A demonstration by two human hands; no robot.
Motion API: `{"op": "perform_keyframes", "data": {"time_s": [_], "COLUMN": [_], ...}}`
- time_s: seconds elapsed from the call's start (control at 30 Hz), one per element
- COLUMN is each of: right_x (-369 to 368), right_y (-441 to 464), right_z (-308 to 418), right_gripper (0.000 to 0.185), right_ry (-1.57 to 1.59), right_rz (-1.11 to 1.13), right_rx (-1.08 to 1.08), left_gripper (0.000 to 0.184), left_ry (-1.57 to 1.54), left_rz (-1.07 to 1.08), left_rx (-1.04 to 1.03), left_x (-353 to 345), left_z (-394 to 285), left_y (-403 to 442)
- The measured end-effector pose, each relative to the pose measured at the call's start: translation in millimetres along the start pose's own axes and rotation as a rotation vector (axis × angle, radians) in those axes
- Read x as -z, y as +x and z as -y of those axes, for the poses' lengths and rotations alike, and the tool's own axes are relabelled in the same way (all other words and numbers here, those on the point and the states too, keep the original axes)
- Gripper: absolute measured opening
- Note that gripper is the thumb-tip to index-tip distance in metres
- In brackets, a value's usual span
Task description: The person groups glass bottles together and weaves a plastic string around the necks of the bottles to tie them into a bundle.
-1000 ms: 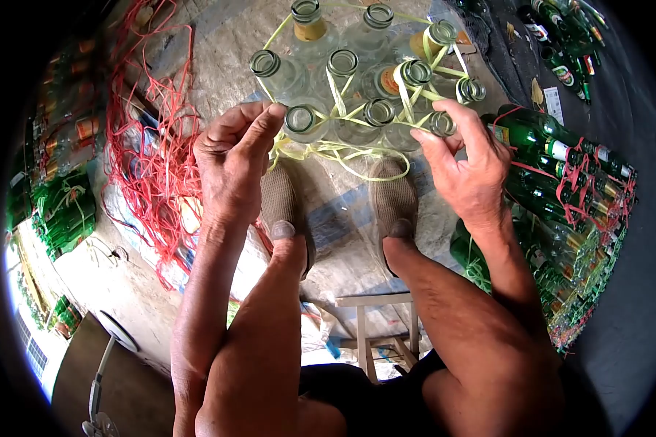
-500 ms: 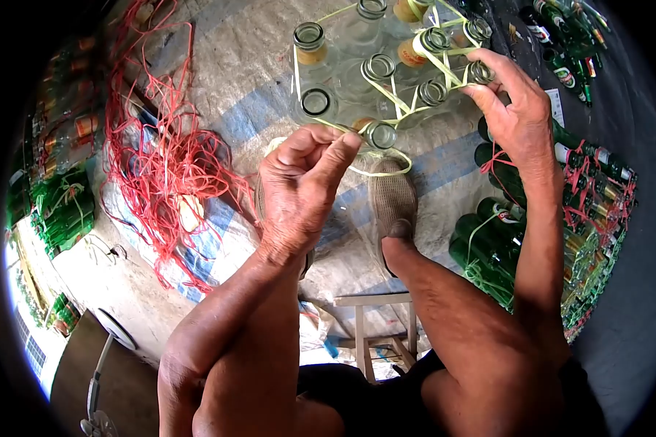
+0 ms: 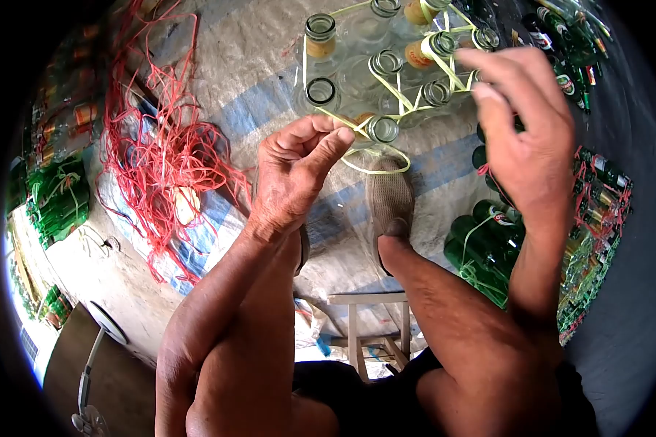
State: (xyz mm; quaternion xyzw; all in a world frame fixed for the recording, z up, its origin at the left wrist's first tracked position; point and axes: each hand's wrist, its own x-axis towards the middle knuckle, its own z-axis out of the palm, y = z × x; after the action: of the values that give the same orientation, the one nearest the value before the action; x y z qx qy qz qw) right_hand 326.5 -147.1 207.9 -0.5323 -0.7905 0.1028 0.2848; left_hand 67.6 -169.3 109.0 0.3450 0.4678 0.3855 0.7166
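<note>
A group of clear glass bottles (image 3: pixel 358 73) stands upright at the top centre, with yellow-green twine (image 3: pixel 393 91) looped around and between the necks. My left hand (image 3: pixel 297 171) pinches the twine between thumb and forefinger, just left of the nearest bottle neck (image 3: pixel 383 129). A loose loop of twine hangs below that neck, over a brown shoe (image 3: pixel 390 193). My right hand (image 3: pixel 525 120) is at the right side of the group, blurred, its thumb and forefinger apart beside a partly hidden bottle neck, with nothing visible between them.
Tangled red twine (image 3: pixel 175 156) lies on the floor sheet at left. Green bottles (image 3: pixel 485 240) lie at right, near more bundled bottles (image 3: pixel 598 218). Green bundles (image 3: pixel 60 197) are at far left. A wooden stool (image 3: pixel 368 298) and a fan (image 3: pixel 106 324) are nearer.
The bottle group has shifted right and turned. My left hand has moved right with the twine. My right hand has moved up and right, and its fingers have come away from the bottle neck.
</note>
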Motion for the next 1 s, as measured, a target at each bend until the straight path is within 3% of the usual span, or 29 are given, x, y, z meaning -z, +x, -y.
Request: {"op": "perform_keyframes", "data": {"time_s": [0.1,0.27,0.37,0.57,0.6,0.8,0.9,1.0], "right_x": [-23,-42,-46,-57,-63,-59,-57,-56], "right_y": [17,34,40,51,50,63,69,75], "right_z": [12,23,28,17,13,14,18,21], "right_gripper": [0.033,0.030,0.028,0.034,0.038,0.045,0.044,0.035], "right_ry": [0.170,0.091,0.061,0.152,0.161,0.401,0.327,0.227], "right_rz": [0.124,0.392,0.485,0.685,0.612,0.891,0.972,1.025], "right_rx": [0.180,0.126,0.190,0.066,0.163,-0.121,-0.193,-0.133], "left_gripper": [0.008,0.011,0.014,0.018,0.020,0.028,0.031,0.033], "left_ry": [-0.007,0.128,0.200,0.332,0.351,0.394,0.424,0.456], "left_rz": [0.006,-0.019,-0.054,-0.106,-0.121,-0.198,-0.226,-0.237], "left_rx": [-0.013,0.011,0.033,0.020,0.017,-0.024,-0.036,-0.046], "left_x": [-1,3,4,4,2,1,1,0], "left_z": [-3,-4,-5,-11,-12,-4,-6,-8], "left_y": [1,6,8,9,10,15,14,13]}}
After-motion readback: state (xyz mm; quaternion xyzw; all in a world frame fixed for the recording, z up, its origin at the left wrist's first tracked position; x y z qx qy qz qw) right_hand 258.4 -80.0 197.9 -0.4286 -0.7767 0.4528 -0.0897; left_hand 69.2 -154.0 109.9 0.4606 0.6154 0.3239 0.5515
